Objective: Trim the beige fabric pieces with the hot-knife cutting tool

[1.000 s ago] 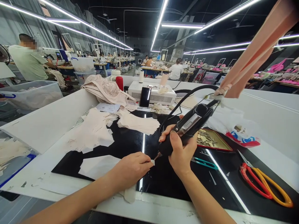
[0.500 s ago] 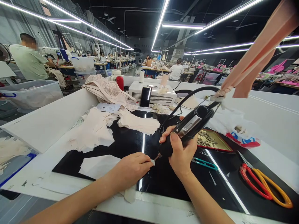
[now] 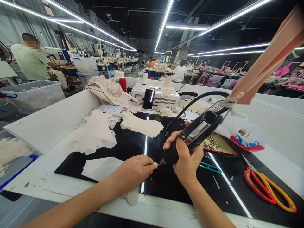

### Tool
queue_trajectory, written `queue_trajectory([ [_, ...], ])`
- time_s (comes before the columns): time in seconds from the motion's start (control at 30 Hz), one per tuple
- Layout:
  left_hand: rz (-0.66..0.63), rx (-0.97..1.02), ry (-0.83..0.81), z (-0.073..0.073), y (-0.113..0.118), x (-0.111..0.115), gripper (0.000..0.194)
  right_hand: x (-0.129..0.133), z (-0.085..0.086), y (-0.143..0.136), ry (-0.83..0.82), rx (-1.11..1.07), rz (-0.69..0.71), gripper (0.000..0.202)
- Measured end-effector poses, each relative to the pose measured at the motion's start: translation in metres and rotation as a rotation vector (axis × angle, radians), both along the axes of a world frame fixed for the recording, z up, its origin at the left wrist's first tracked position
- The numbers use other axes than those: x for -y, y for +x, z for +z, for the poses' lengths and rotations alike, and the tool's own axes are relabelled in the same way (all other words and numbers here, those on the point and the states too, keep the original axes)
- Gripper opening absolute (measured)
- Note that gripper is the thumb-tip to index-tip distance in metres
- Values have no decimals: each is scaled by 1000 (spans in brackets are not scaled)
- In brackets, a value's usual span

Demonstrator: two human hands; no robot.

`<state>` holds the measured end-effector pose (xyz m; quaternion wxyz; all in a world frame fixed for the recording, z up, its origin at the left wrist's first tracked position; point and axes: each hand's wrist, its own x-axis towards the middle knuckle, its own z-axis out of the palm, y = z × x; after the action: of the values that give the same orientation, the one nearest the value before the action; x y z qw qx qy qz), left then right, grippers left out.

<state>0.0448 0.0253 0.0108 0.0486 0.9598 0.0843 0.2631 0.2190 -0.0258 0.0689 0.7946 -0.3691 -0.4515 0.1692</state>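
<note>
My left hand point(image 3: 136, 169) is closed in a pinch on a pale fabric piece point(image 3: 155, 164), whose small corner sticks out past my fingertips. Most of that piece is hidden under the hand. My right hand point(image 3: 187, 155) wraps around a black corded hand tool point(image 3: 201, 126) with a silver lever along its side. Its narrow metal tip point(image 3: 161, 162) points left, close to the fabric corner; whether they touch I cannot tell. A pink cloth strip point(image 3: 268, 66) is tied to the tool's rear end. Beside my left forearm lies a white sheet point(image 3: 101, 167).
Stacked beige fabric pieces point(image 3: 95, 131) cover the left of the black work surface point(image 3: 159, 186). To the right are teal thread snips point(image 3: 211, 167), red-and-orange scissors point(image 3: 268, 190) and a tray point(image 3: 228, 148) of small parts. Behind stand a white vented box point(image 3: 163, 99) and a phone point(image 3: 148, 98).
The tool and my right hand have shifted slightly right and down, its tip still near the fabric corner. The tied pink strip has swung a little. My left hand keeps its pinch.
</note>
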Motion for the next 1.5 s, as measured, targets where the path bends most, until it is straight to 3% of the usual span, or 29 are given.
queue_trajectory([
  [0.2,-10,-34,-37,1,-5,-1,20,2,0,-1,-9,-2,-18,40],
  [0.57,44,-69,44,7,-34,2,21,12,1,-1,-9,12,-6,43],
  [0.87,266,-104,383,-7,-17,23,28,14,2,-2,-34,-7,-57,49],
  [1.17,355,-292,325,-10,-10,33,23,16,4,-5,-28,-14,-50,46],
  [1.3,361,-288,285,-10,-13,35,5,15,5,-6,-26,-22,-46,45],
  [1.5,365,-230,255,-7,-15,38,37,15,5,-6,-31,-20,-52,46],
])
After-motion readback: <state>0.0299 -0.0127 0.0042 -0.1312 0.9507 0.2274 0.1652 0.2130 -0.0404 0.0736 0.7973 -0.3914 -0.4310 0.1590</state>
